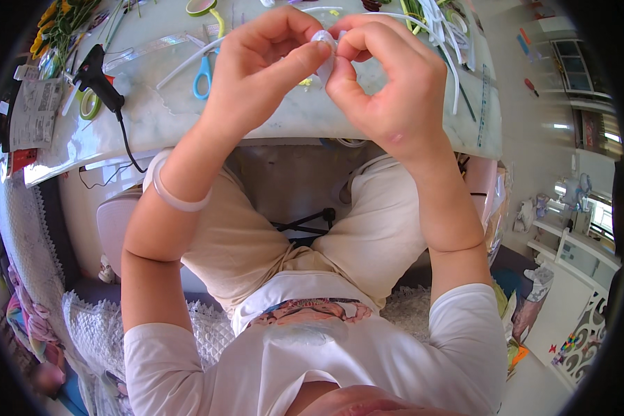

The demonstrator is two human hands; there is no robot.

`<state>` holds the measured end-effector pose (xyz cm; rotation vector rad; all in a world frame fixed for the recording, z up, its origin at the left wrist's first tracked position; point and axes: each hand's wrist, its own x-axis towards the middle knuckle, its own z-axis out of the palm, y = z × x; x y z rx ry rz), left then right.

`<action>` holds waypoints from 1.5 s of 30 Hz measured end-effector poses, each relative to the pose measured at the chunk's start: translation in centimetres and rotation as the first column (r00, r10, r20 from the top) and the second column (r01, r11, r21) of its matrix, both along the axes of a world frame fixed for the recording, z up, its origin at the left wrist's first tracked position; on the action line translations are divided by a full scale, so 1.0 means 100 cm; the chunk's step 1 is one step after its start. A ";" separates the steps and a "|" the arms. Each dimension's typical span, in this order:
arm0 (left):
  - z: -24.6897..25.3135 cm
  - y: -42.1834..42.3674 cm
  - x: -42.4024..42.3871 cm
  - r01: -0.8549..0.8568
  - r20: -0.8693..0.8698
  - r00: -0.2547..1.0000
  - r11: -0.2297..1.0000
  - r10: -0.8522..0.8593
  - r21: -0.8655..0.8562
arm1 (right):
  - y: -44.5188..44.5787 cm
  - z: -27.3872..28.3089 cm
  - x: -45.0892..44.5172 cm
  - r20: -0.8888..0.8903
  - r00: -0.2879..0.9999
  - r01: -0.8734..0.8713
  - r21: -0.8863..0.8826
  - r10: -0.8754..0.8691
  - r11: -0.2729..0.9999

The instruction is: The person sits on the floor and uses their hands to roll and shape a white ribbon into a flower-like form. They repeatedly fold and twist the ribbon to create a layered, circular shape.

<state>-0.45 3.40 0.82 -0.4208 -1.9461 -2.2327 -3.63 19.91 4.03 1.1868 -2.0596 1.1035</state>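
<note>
Both my hands are raised together over the front part of the table (291,122), pinching a small white strip or ribbon piece (325,70). Thumb and finger of my left hand (262,67) grip its rounded, bunched top. My right hand (395,78) pinches the same piece from the other side, and the fingertips nearly meet. A narrow tail of it hangs between the thumbs. Just left of my left hand lie blue-handled scissors (203,80), partly covered by a long white stem (184,65). Small yellow scraps (305,82) lie behind the white piece.
A black hot glue gun (96,78) rests at left, its cord hanging over the edge, near green tape (89,104) and a printed packet (34,114). Yellow flowers (47,31) lie far left. White strips (442,31) and a clear ruler (483,104) are at right.
</note>
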 end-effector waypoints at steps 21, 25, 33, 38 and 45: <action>0.012 -0.003 0.005 0.028 0.023 0.999 0.972 -0.023 -0.233 | 0.009 0.005 -0.027 0.129 0.934 -0.333 -0.027 0.334 0.942; 0.016 0.001 0.008 -0.052 -0.125 0.992 0.925 0.004 -0.376 | 0.010 0.005 -0.010 0.475 0.854 -0.208 -0.064 0.213 0.976; 0.016 0.001 0.009 -0.105 -0.149 0.988 0.920 0.051 -0.377 | 0.000 -0.006 -0.005 0.393 0.911 -0.053 -0.192 0.126 0.980; 0.015 0.000 0.006 -0.156 -0.119 0.985 0.947 0.127 -0.281 | 0.002 0.002 -0.003 0.097 0.994 -0.045 -0.033 0.048 0.998; 0.015 -0.001 0.005 -0.297 -0.312 0.933 0.871 0.177 -0.392 | 0.001 0.002 -0.001 0.322 0.939 -0.092 -0.098 0.119 0.991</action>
